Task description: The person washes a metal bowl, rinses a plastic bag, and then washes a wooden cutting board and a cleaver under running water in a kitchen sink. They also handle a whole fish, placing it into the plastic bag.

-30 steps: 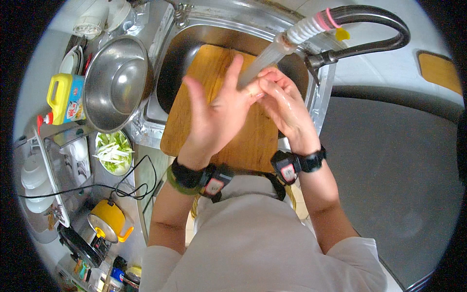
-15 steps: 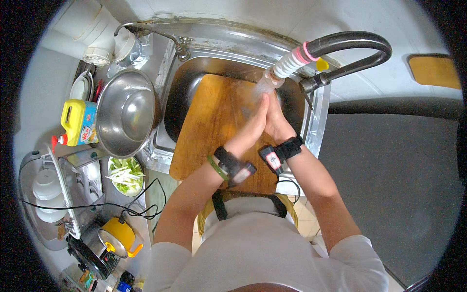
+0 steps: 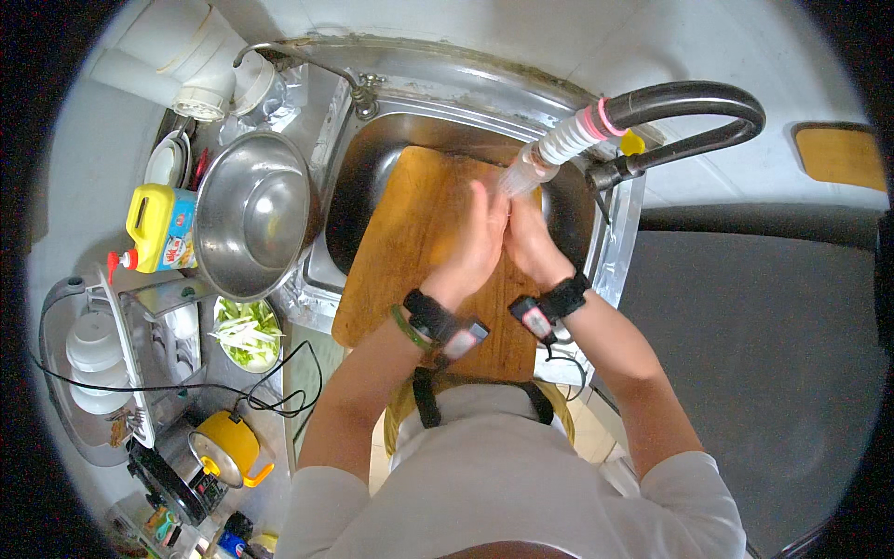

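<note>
Under the faucet's clear spray head [image 3: 529,171], my left hand [image 3: 480,244] and my right hand [image 3: 535,240] meet near the fingertips, palms facing each other. Both have fingers stretched out and hold nothing; the left is slightly blurred, its thumb apart. Water from the spray head reaches the fingers. Beneath them a wooden cutting board [image 3: 400,242] lies slanted across the steel sink [image 3: 350,210], its near end close to my waist. Black straps with small devices circle both wrists, and a green bracelet [image 3: 410,328] sits on my left one.
Left of the sink stand a large steel basin [image 3: 256,219], a yellow jug [image 3: 158,228], and a plate of cut green vegetables [image 3: 247,326]. Nearer are a dish rack with bowls [image 3: 96,359], a yellow pot [image 3: 228,443] and a loose black cable [image 3: 270,401]. A dark grey surface [image 3: 745,363] lies at right.
My hands have shifted slightly nearer to me, and the left thumb has come away from the fingers. The whole view has moved a little; the other things keep their places.
</note>
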### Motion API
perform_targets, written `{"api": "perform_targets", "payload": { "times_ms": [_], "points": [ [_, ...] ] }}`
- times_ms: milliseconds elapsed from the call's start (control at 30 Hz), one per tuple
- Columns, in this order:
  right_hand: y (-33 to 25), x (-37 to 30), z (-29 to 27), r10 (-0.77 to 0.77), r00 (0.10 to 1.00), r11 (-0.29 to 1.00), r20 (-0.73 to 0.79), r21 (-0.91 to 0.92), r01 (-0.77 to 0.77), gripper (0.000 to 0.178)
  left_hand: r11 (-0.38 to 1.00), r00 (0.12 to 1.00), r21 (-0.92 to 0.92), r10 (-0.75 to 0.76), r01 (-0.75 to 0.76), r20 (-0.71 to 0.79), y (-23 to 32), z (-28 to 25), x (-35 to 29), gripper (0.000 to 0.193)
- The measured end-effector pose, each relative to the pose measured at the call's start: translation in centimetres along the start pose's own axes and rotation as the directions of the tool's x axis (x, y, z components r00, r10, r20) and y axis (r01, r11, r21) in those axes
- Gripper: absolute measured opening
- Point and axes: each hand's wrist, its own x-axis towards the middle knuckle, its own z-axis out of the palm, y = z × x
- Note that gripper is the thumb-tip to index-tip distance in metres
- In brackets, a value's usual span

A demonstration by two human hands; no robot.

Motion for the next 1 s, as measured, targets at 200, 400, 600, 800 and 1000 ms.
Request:
{"api": "perform_targets", "payload": {
  "times_ms": [200, 400, 600, 800, 1000],
  "points": [
    [-2.8, -0.4, 0.1, -0.100, 0.978, 0.971, 0.182, 0.231, 0.056, 0.044, 0.718, 0.927, -0.675, 0.115, 0.170, 0.357, 3.2, -2.1, -1.3, 0.108],
    [-3.7, -0.6, -0.6, -0.041, 0.977, 0.981, 0.209, 0.195, -0.001, 0.035, 0.776, 0.965, -0.611, 0.012, 0.155, 0.261, 5.0, -1.4, -3.1, 0.116],
    [-3.5, -1.0, -0.8, -0.071, 0.977, 0.969, 0.202, 0.245, 0.020, 0.035, 0.865, 0.961, -0.487, 0.019, 0.122, 0.274, 5.0, -1.5, -3.4, 0.120],
    [-3.0, -0.5, -0.7, -0.069, 0.988, 0.974, 0.141, 0.226, 0.036, 0.035, 0.944, 0.996, -0.327, -0.002, 0.032, 0.093, 3.7, -3.0, -2.4, 0.078],
    [-4.6, -0.5, 0.2, -0.032, 0.998, 0.998, 0.049, 0.052, 0.029, 0.024, 0.995, 0.914, 0.089, 0.004, 0.035, -0.406, 1.6, -8.9, 0.2, 0.020]
  ]
}}
